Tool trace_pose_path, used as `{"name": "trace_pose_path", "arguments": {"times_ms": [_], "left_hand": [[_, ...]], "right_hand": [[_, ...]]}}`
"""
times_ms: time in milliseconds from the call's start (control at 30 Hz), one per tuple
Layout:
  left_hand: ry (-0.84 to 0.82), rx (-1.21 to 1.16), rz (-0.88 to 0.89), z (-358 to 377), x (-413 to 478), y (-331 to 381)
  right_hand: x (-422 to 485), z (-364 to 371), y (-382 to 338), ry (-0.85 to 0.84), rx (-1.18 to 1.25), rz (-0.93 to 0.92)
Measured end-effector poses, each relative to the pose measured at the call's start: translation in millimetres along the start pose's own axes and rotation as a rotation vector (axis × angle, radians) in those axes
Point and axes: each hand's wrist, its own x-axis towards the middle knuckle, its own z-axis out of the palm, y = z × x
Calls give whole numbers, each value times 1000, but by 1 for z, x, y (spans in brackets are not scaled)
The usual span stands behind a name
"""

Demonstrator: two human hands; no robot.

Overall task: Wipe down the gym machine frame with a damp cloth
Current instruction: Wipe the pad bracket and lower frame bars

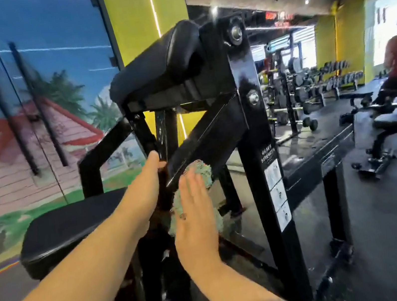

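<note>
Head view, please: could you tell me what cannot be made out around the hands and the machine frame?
All in the head view:
- Left hand: fingers hidden behind the black frame, so its grip is unclear.
- Cloth: mostly covered by the flat right hand; dampness cannot be judged.
- Labels on the upright: print too small and blurred to read.
- Base of the frame: cut off by the bottom edge.

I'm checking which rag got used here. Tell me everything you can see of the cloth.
The cloth is pale green, nubbly like microfibre or terry, and bunched up. The right hand presses it flat-fingered against the lower end of the black diagonal frame bar; part hangs below the palm. Dampness cannot be told.
</note>
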Motion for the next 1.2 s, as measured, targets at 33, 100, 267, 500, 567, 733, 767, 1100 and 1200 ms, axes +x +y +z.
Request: {"name": "trace_pose_path", "arguments": {"times_ms": [33, 100, 267, 500, 567, 733, 767, 1100, 1200], "left_hand": [[6, 5, 13, -1, 1, -3], [10, 10, 37, 1, 3, -5], [86, -140, 41, -3, 41, -3], [114, -159, 115, 3, 45, -19], [89, -160, 108, 1, 50, -26], [112, -188, 90, -4, 83, -23], [120, -205, 120, -7, 86, -20], [39, -75, 104, 12, -6, 16], [42, 7, 121, 18, -9, 17]], "right_hand": [[5, -9, 3, -8, 129, 48], [21, -44, 8, -57, 398, 197], [97, -108, 22, -230, 481, 267], [163, -107, 68, 419, 195, 330], [157, -95, 78, 389, 194, 351], [157, -66, 68, 114, 235, 241], [156, -61, 65, 117, 161, 249], [69, -27, 59, -100, -205, -294], [142, -60, 82, -62, -242, 24]]}}
